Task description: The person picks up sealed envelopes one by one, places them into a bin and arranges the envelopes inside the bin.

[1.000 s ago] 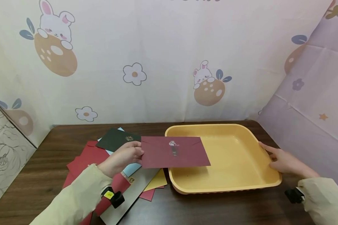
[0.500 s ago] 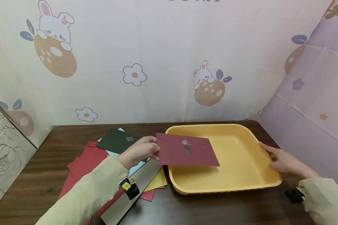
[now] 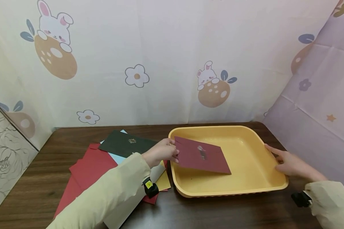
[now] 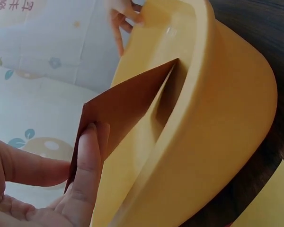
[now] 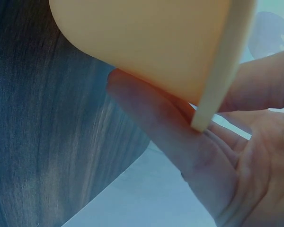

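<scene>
My left hand (image 3: 161,152) pinches a dark red envelope (image 3: 202,156) by its left edge. A silver flower mark shows on the envelope's upper face. It slants down into a yellow plastic tray (image 3: 253,159), its far right corner lowest; whether that corner touches the tray floor I cannot tell. In the left wrist view, thumb and fingers press on opposite faces of the envelope (image 4: 128,104). At the tray's right side, my right hand (image 3: 289,163) holds the rim. The right wrist view shows fingers along the outer wall (image 5: 146,42) and the thumb across the rim.
Left of the tray lie overlapping envelopes: a dark green one (image 3: 123,143), red ones (image 3: 94,162), a light grey one (image 3: 126,206) and a yellow one (image 3: 163,182). My left forearm covers part of this pile. A printed cloth (image 3: 166,105) hangs behind the wooden table (image 3: 206,213).
My left hand has carried the dark red envelope rightward over the tray and tilted it so its right end dips inside. My right hand has stayed on the rim.
</scene>
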`<move>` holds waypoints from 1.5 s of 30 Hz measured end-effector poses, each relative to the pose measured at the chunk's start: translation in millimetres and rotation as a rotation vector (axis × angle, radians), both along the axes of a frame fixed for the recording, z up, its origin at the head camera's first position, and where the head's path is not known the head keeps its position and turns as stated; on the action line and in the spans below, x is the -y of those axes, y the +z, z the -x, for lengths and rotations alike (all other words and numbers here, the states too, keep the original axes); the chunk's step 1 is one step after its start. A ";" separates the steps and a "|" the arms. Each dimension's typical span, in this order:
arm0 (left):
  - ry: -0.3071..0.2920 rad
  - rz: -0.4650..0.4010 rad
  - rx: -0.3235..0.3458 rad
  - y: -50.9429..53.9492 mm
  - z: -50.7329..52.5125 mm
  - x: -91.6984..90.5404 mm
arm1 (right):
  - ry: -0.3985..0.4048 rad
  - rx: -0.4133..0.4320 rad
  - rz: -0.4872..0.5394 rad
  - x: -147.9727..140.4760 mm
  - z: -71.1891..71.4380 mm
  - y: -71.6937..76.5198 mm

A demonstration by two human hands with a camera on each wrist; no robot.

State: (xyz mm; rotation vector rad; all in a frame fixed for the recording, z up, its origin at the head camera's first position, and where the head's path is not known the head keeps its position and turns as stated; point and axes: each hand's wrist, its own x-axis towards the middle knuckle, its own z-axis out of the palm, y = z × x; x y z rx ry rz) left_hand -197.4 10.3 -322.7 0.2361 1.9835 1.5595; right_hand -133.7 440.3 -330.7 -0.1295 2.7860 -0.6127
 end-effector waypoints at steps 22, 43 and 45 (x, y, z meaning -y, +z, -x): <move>0.015 0.437 -0.187 -11.6 -3.6 -42.5 | 0.006 -0.008 0.000 -5.7 3.3 -4.6; -0.209 0.836 -0.227 -18.3 1.9 -68.9 | 0.009 -0.024 -0.021 -5.8 2.6 -6.3; -0.190 0.795 -0.224 -18.7 1.0 -67.0 | 0.010 -0.025 -0.025 -5.9 2.9 -6.5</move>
